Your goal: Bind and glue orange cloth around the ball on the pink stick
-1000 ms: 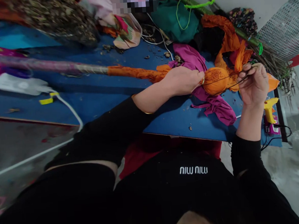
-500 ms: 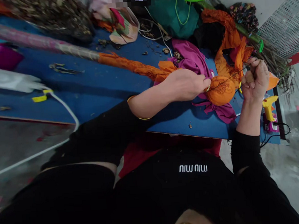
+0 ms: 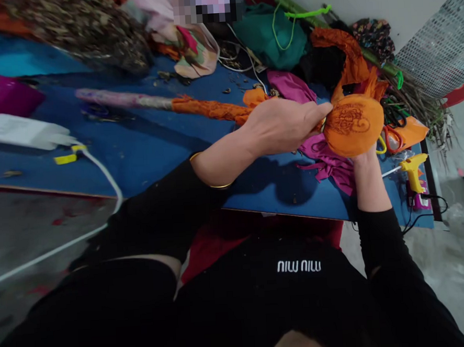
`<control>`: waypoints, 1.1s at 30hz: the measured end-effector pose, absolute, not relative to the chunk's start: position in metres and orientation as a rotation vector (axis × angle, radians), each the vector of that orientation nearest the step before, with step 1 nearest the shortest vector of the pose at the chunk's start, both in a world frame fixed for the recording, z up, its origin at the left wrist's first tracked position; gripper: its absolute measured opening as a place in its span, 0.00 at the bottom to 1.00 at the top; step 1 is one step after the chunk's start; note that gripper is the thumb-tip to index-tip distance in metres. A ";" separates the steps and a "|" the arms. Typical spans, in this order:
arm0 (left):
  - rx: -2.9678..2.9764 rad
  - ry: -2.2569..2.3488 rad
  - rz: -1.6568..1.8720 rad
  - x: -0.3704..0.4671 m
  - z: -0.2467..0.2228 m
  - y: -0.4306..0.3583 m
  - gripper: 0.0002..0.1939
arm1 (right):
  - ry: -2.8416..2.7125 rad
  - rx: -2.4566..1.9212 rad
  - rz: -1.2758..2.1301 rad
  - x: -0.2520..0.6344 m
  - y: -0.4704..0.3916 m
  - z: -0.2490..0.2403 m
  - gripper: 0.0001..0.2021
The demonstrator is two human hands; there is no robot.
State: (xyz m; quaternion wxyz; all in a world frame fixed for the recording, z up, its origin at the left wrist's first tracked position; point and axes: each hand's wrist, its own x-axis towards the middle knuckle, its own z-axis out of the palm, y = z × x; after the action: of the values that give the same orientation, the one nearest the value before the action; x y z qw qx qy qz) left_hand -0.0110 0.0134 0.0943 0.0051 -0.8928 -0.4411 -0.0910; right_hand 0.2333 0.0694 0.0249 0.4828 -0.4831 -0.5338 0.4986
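A stick (image 3: 206, 108) wrapped in orange cloth, with a pinkish-purple bare end, runs from the left to under my left hand (image 3: 288, 125). At its right end bulges a round orange cloth-covered head (image 3: 355, 124) with a dark printed pattern. My left hand is closed around the neck just behind this round head. My right hand (image 3: 364, 156) is behind the head; only its wrist and heel show, and its fingers are hidden. Magenta cloth (image 3: 325, 152) lies beneath on the blue table (image 3: 155, 147).
On the right are a yellow glue gun (image 3: 414, 170), red-handled scissors (image 3: 393, 138) and a bundle of twigs (image 3: 427, 93). At the back lie teal cloth (image 3: 270, 35) and a bag of dry brown plant matter (image 3: 90, 35). A white power strip (image 3: 25, 131) with a cable sits left.
My right hand, which was out to the right pulling a dark thread taut, has moved left behind the round head. The head has tilted up, showing its printed face.
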 end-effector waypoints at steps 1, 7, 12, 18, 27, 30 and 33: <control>-2.774 -1.396 -0.295 -0.012 0.095 0.015 0.26 | -1.171 -1.126 1.295 0.227 0.065 0.027 0.21; -2.616 -1.499 -0.332 -0.020 0.095 0.027 0.26 | -1.032 -1.065 1.647 0.195 0.040 0.031 0.18; -2.524 -1.488 -0.337 -0.024 0.092 0.034 0.25 | -1.173 -1.051 1.586 0.190 0.034 0.029 0.24; -2.530 -1.534 -0.362 -0.027 0.083 0.047 0.21 | -1.552 -1.074 1.194 0.184 0.025 0.024 0.19; -2.577 -1.400 -0.445 -0.004 0.048 0.052 0.19 | -1.926 -0.665 0.464 0.179 -0.001 0.044 0.17; -2.620 -1.302 -0.521 0.006 0.034 0.051 0.20 | -1.650 -0.661 0.873 0.174 0.005 0.039 0.22; -2.620 -1.321 -0.571 0.009 0.026 0.051 0.20 | -1.413 -0.799 1.087 0.171 0.006 0.036 0.26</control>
State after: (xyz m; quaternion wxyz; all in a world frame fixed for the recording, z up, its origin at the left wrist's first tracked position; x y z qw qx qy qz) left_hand 0.0088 0.0511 0.0259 0.0760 -0.8739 -0.4406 -0.1906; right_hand 0.1705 0.0064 0.0359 0.5597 -0.3388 -0.5996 0.4609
